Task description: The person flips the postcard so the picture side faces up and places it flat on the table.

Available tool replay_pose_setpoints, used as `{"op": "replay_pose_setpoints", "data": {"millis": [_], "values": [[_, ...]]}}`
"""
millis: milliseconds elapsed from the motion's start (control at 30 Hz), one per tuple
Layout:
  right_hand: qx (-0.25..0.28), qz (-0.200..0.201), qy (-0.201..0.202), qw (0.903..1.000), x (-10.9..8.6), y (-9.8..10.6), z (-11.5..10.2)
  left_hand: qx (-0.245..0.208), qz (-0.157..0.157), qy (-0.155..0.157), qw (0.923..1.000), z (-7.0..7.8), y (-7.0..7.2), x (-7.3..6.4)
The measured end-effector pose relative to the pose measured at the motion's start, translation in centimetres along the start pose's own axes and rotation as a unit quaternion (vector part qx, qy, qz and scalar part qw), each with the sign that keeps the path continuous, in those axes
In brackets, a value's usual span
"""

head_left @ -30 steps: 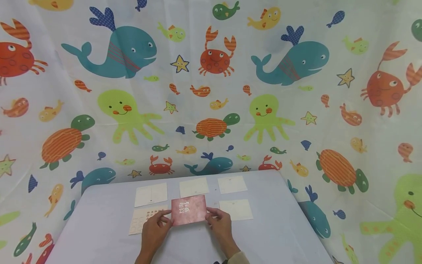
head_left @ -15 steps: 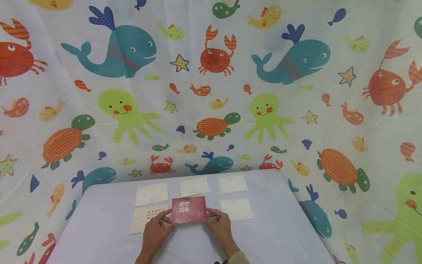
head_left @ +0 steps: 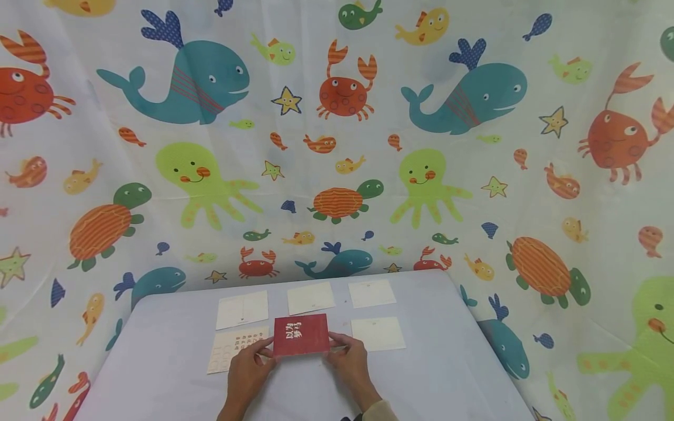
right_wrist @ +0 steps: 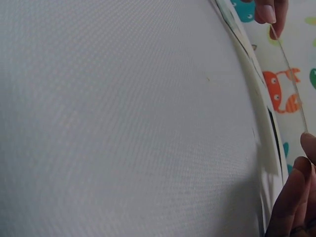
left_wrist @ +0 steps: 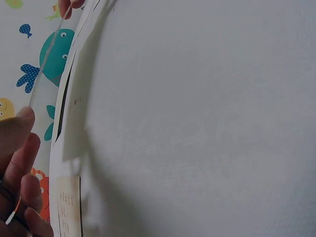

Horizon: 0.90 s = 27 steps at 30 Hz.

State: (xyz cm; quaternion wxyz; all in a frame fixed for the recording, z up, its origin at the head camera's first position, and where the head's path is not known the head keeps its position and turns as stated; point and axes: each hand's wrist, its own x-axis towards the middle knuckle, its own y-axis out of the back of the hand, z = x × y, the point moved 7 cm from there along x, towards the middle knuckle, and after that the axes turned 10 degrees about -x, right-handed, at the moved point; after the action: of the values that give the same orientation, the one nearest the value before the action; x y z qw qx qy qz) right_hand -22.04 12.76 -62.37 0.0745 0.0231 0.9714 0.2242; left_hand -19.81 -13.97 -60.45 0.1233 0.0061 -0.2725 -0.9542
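Note:
A red card with white printed characters is held up above the table, its printed face towards the head camera. My left hand pinches its left edge between thumb and fingers. At the opposite edge my right hand pinches it the same way. Edge-on, the card is a thin line in the left wrist view, running between the fingertips of both hands. The right wrist view also catches the card as a thin line, with my right hand at its lower end.
On the white table several pale cards lie beyond the hands: one at back left, one at back middle, one at back right, one at right. A card with brown characters lies partly behind my left hand. A sea-animal curtain hangs behind.
The red card tilts slightly, so its face goes from pale and glossy to deep red and its characters read more clearly. Both hands keep their hold and barely move.

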Motion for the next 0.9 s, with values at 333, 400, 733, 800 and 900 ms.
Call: {"op": "replay_pose_setpoints", "data": {"millis": [333,400,733,800,900], "values": [[-0.015,0.021,-0.009,0.9996,0.0,0.0,0.6,0.008,0.008,0.002,0.9999,-0.1,0.0,0.0],[-0.014,0.021,-0.012,0.9996,0.1,0.0,0.7,0.006,0.011,0.0,0.9999,-0.1,-0.1,0.0],[-0.001,0.027,-0.023,0.9994,0.1,0.1,1.4,0.008,0.012,0.004,0.9999,-0.3,-0.3,0.0],[0.002,0.028,-0.021,0.9994,0.0,0.2,1.4,0.007,0.009,0.012,0.9999,-0.4,-0.4,0.0],[0.001,0.029,-0.021,0.9993,-0.1,0.2,1.4,0.006,0.003,0.017,0.9998,-0.6,-0.5,0.0]]}}
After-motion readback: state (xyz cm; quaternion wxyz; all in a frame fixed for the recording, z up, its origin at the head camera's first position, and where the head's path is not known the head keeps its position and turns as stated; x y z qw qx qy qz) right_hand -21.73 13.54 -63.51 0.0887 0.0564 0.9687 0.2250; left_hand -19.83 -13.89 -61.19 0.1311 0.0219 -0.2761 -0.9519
